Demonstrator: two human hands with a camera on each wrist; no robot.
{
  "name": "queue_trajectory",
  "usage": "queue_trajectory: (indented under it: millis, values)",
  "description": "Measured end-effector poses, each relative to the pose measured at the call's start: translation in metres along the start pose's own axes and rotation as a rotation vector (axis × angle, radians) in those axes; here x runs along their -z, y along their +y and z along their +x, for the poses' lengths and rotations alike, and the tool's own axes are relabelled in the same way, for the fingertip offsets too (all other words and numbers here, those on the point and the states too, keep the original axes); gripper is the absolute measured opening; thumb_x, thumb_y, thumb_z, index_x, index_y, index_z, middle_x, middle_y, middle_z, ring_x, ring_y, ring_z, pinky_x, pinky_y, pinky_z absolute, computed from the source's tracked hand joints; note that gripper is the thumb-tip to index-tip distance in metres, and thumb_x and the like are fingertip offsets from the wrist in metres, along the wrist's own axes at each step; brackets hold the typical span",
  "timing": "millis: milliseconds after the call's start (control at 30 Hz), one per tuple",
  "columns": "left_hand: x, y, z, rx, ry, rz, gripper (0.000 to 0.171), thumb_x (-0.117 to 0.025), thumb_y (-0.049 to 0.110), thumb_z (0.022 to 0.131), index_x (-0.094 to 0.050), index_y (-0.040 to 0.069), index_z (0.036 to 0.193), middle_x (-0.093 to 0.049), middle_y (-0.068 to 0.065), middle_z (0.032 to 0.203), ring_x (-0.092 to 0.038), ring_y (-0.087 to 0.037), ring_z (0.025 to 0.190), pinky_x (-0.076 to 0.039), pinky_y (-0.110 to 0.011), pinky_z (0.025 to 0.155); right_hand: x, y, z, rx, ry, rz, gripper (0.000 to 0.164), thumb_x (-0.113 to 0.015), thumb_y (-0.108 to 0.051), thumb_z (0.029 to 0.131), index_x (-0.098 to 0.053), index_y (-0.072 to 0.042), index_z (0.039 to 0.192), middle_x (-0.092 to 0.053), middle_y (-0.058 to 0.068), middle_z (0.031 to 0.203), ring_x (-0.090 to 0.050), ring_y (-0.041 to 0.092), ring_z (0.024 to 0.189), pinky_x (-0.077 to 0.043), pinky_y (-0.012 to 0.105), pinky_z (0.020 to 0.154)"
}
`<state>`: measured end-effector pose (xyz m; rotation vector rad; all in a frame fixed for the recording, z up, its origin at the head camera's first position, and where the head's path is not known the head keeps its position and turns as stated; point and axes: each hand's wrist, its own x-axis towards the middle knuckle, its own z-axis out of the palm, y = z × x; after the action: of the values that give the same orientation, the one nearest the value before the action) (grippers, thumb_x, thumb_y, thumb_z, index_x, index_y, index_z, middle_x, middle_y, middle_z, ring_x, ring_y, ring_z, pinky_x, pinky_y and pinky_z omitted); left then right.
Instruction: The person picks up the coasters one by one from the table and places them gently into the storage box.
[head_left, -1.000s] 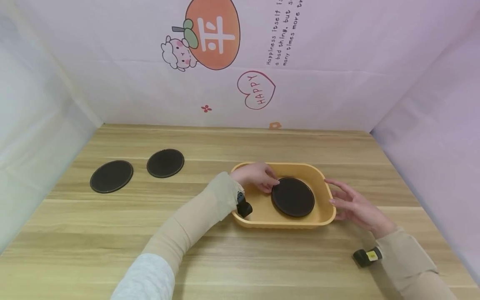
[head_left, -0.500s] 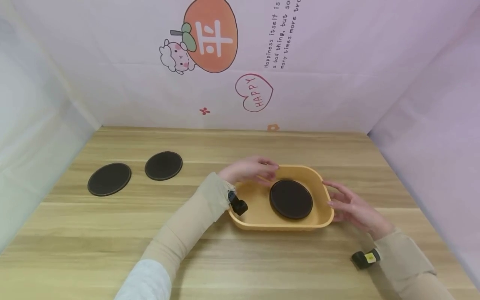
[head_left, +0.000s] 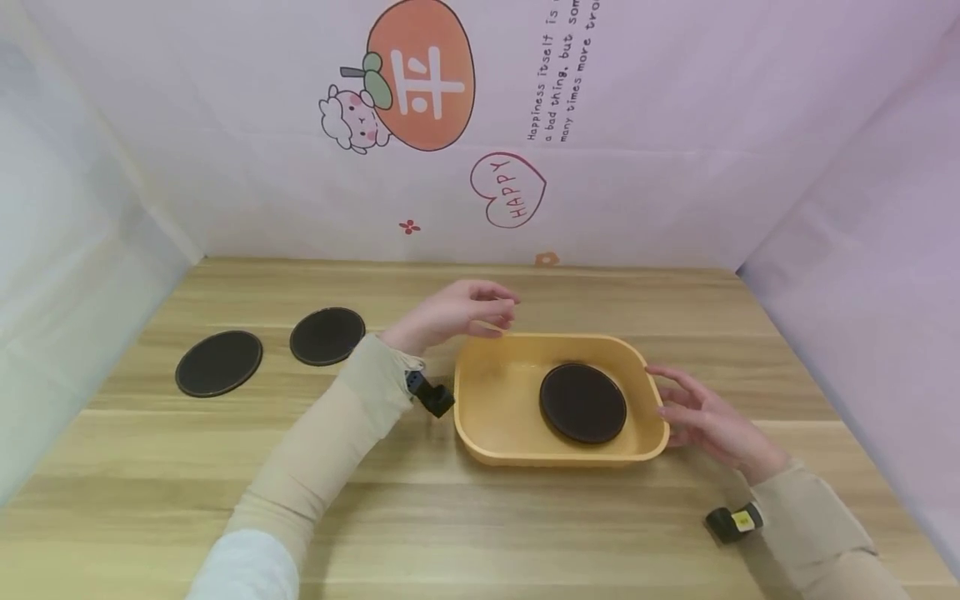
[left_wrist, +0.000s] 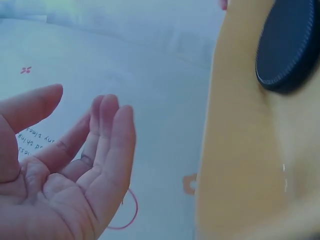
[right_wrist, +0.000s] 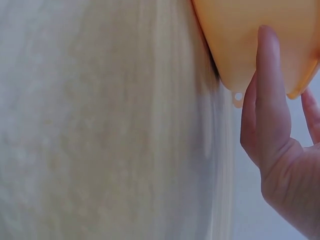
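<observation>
My left hand (head_left: 468, 310) hovers above the far left rim of a yellow plastic bin (head_left: 498, 417), fingers loosely bent with nothing between them. The left wrist view shows that same palm and its parted fingers beside the bin wall (left_wrist: 240, 150). Inside the bin, right of its middle, lies a round black coaster (head_left: 583, 402); its rim looks stitched in the left wrist view. My right hand (head_left: 712, 421) rests its fingertips against the outside of the bin's right end. Seen from the right wrist, the thumb (right_wrist: 270, 65) lies straight along that outer wall.
Two more black coasters, one at far left (head_left: 219, 363) and one nearer the bin (head_left: 327, 336), lie flat on the wooden table (head_left: 420, 525). White cloth walls (head_left: 637, 200) with printed drawings enclose the table at the back and sides.
My left hand has let go at the coaster, risen out of the bin and moved left and away past its far rim. The coaster stays in the bin; my right hand keeps its place.
</observation>
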<state>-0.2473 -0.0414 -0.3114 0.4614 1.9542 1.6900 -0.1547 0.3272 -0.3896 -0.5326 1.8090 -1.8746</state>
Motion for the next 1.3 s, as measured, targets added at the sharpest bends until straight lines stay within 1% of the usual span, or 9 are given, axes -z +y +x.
queue_trajectory:
  millis: [200,400,567,667,733,900,967,1133,1300]
  values:
    - [0.02,0.0,-0.02,0.01,0.078,0.033,0.035,-0.052,0.011,0.097,-0.051,-0.004,0.129,-0.057,-0.021,0.121,-0.057,-0.032,0.111,-0.051,-0.039,0.094,-0.003,-0.001,-0.001,0.012,-0.005,0.013,0.052,-0.039,0.006,0.097,-0.037,-0.025,0.138,-0.057,-0.002,0.122,-0.062,0.018,0.103,-0.058,0.041,0.076]
    - [0.044,-0.002,-0.044,0.005,0.112,0.105,0.037,-0.054,0.015,0.097,-0.049,-0.002,0.13,-0.054,-0.019,0.128,-0.054,-0.032,0.115,-0.051,-0.036,0.095,-0.003,-0.001,-0.001,0.018,-0.012,0.025,0.052,-0.038,0.007,0.097,-0.036,-0.025,0.138,-0.057,-0.002,0.122,-0.062,0.018,0.103,-0.058,0.04,0.077]
    - [0.067,-0.013,-0.062,0.015,0.132,0.15,0.043,-0.055,0.021,0.097,-0.046,0.001,0.134,-0.05,-0.016,0.133,-0.051,-0.033,0.12,-0.049,-0.035,0.097,-0.003,-0.001,-0.001,0.013,-0.003,0.027,0.052,-0.038,0.007,0.097,-0.037,-0.025,0.138,-0.057,-0.002,0.122,-0.062,0.017,0.103,-0.058,0.04,0.077]
    - [0.081,-0.021,-0.071,0.004,0.153,0.162,0.044,-0.055,0.018,0.097,-0.043,0.001,0.136,-0.048,-0.018,0.133,-0.051,-0.031,0.12,-0.05,-0.032,0.096,-0.003,-0.001,-0.001,0.006,0.004,0.019,0.052,-0.039,0.006,0.097,-0.037,-0.025,0.138,-0.056,-0.003,0.122,-0.062,0.017,0.103,-0.057,0.041,0.077]
    - [0.089,-0.025,-0.077,-0.002,0.167,0.16,0.045,-0.055,0.015,0.097,-0.041,-0.001,0.137,-0.048,-0.02,0.133,-0.053,-0.026,0.117,-0.05,-0.029,0.095,-0.004,-0.001,-0.001,0.003,0.005,0.013,0.052,-0.039,0.006,0.097,-0.036,-0.025,0.138,-0.056,-0.003,0.123,-0.062,0.018,0.104,-0.057,0.041,0.077]
    - [0.108,-0.031,-0.092,-0.01,0.195,0.165,0.049,-0.055,0.007,0.095,-0.037,-0.005,0.139,-0.045,-0.024,0.132,-0.058,-0.004,0.101,-0.05,-0.025,0.093,-0.006,0.0,-0.001,0.003,0.006,0.009,0.052,-0.039,0.006,0.097,-0.036,-0.025,0.138,-0.056,-0.004,0.124,-0.062,0.018,0.104,-0.057,0.042,0.077]
    - [0.116,-0.035,-0.096,-0.008,0.212,0.183,0.049,-0.055,0.007,0.095,-0.036,-0.006,0.139,-0.045,-0.024,0.133,-0.057,-0.002,0.1,-0.051,-0.023,0.092,-0.006,0.0,-0.001,0.001,0.01,0.01,0.052,-0.039,0.006,0.097,-0.036,-0.026,0.138,-0.056,-0.005,0.124,-0.062,0.017,0.104,-0.057,0.042,0.077]
    - [0.136,-0.045,-0.103,0.021,0.244,0.255,0.055,-0.057,0.014,0.095,-0.033,0.0,0.143,-0.04,-0.024,0.14,-0.048,-0.022,0.121,-0.047,-0.016,0.09,-0.005,0.0,-0.001,0.006,0.009,0.016,0.052,-0.039,0.006,0.097,-0.036,-0.026,0.138,-0.056,-0.004,0.124,-0.062,0.018,0.104,-0.057,0.042,0.077]
    - [0.155,-0.056,-0.105,0.064,0.247,0.248,0.064,-0.058,0.015,0.095,-0.025,0.004,0.148,-0.032,-0.025,0.146,-0.036,-0.035,0.133,-0.044,-0.016,0.091,-0.004,0.0,0.0,0.013,-0.005,0.023,0.053,-0.039,0.006,0.096,-0.036,-0.026,0.139,-0.055,-0.005,0.125,-0.062,0.017,0.104,-0.057,0.042,0.077]
